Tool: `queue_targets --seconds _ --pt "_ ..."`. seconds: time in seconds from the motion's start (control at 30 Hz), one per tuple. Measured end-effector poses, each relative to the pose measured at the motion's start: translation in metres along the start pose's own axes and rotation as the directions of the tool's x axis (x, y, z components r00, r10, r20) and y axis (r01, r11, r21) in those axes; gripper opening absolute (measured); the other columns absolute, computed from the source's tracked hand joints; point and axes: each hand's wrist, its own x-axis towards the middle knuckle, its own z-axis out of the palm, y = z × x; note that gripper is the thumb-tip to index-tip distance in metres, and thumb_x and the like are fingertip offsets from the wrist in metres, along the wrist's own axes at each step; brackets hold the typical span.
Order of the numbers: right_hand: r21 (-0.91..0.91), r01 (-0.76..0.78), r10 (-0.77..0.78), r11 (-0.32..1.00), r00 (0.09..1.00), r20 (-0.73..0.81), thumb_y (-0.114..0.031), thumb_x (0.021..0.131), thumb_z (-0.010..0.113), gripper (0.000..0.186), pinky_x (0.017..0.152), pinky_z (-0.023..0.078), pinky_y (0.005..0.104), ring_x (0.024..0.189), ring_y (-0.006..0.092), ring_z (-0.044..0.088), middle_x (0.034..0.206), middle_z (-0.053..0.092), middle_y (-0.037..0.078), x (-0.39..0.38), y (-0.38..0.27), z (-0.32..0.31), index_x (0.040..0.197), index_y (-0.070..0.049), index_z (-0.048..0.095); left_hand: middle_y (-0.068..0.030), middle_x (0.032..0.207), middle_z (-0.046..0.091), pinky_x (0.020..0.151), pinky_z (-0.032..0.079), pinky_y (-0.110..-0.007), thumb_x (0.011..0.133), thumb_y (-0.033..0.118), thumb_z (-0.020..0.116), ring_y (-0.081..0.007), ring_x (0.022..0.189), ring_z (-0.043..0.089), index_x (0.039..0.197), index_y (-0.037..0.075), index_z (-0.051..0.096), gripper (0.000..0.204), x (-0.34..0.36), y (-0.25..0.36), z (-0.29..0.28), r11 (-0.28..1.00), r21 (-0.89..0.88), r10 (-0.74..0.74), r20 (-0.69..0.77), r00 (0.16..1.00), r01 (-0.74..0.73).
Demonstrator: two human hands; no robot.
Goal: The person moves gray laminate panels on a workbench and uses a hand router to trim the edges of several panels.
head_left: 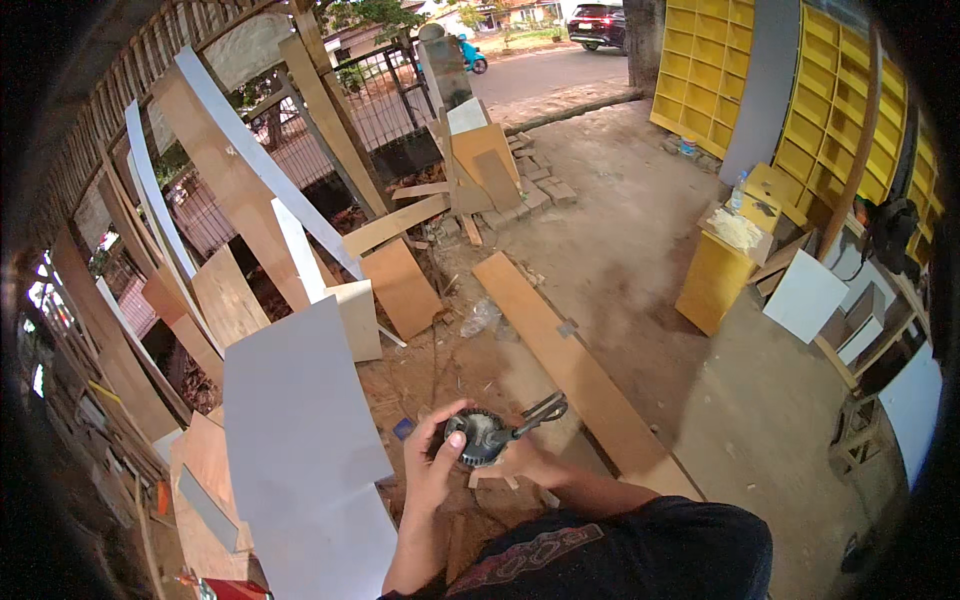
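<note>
A round black corded device (482,437) with a ridged rim and a dusty top is held up in front of my body. Its black cord (541,412) is folded into a bundle on the right side. My left hand (437,452) is closed around its left edge, thumb on the near rim and fingers over the far side. Against its lower right side is my right hand (523,462), which seems to grip it from below; most of those fingers are hidden. A large grey panel (300,440) lies to the left of my left forearm.
A long brown board (580,365) lies on the ground ahead right. Boards and panels (225,170) lean along the left fence. A yellow cabinet (716,280) stands at right, with white panels (805,297) beyond it. Yellow shelving (703,70) stands far right.
</note>
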Motion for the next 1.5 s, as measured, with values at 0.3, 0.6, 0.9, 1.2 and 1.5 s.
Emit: queue_targets --seconds 0.3,0.6,0.9,1.2,1.5 --pt "0.042 0.047 -0.048 0.998 0.999 0.021 -0.028 0.062 0.094 0.077 0.095 0.055 0.0458 0.107 0.0359 0.07 0.119 0.071 0.019 -0.039 -0.03 0.053 0.128 -0.004 0.062 -0.0153 0.132 0.069 0.106 0.049 -0.036 0.1 0.03 0.061 -0.0224 0.119 0.065 0.13 -0.002 0.064 0.043 -0.064 -0.003 -0.016 0.954 -0.296 -0.061 -0.057 0.996 0.041" --pt "-0.048 0.218 -0.22 0.975 0.975 -0.034 -0.026 0.064 0.093 0.083 0.099 0.054 0.047 0.116 0.0387 0.068 0.125 0.069 0.018 -0.06 -0.051 0.088 0.137 -0.006 0.059 -0.0168 0.135 0.068 0.115 0.041 -0.037 0.1 0.036 0.055 -0.025 0.13 0.061 0.13 -0.004 0.067 0.051 -0.115 -0.014 -0.046 0.985 -0.146 -0.109 -0.113 0.988 0.092" --pt "0.043 0.187 -0.192 0.981 0.968 0.16 -0.03 0.069 0.095 0.086 0.104 0.053 0.0455 0.122 0.0342 0.067 0.139 0.065 0.016 -0.082 -0.029 0.136 0.143 -0.007 0.056 -0.0163 0.136 0.07 0.111 0.045 -0.039 0.098 0.041 0.053 -0.0262 0.126 0.063 0.134 -0.004 0.068 0.059 -0.16 -0.019 -0.073 0.985 -0.165 -0.076 -0.132 0.988 0.054" --pt "0.099 0.224 -0.241 0.969 0.945 0.221 -0.025 0.076 0.089 0.052 0.097 0.055 0.0433 0.111 0.0295 0.07 0.12 0.072 0.01 -0.082 -0.037 0.162 0.121 -0.011 0.067 -0.0137 0.135 0.069 0.11 0.046 -0.037 0.102 0.024 0.055 -0.0245 0.127 0.062 0.132 0.001 0.07 0.041 -0.183 -0.03 -0.092 0.98 -0.18 -0.114 -0.162 0.98 0.084" --pt "0.824 -0.5 0.314 0.268 0.853 0.416 -0.036 0.095 0.069 0.048 0.106 0.05 0.0477 0.122 0.0271 0.061 0.131 0.066 0.009 -0.094 0.046 0.195 0.136 -0.013 0.062 -0.0103 0.134 0.067 0.112 0.044 -0.039 0.108 0.035 0.061 -0.0215 0.13 0.058 0.136 0.003 0.066 0.044 -0.151 -0.077 -0.154 0.982 0.039 -0.158 -0.372 0.914 0.186"
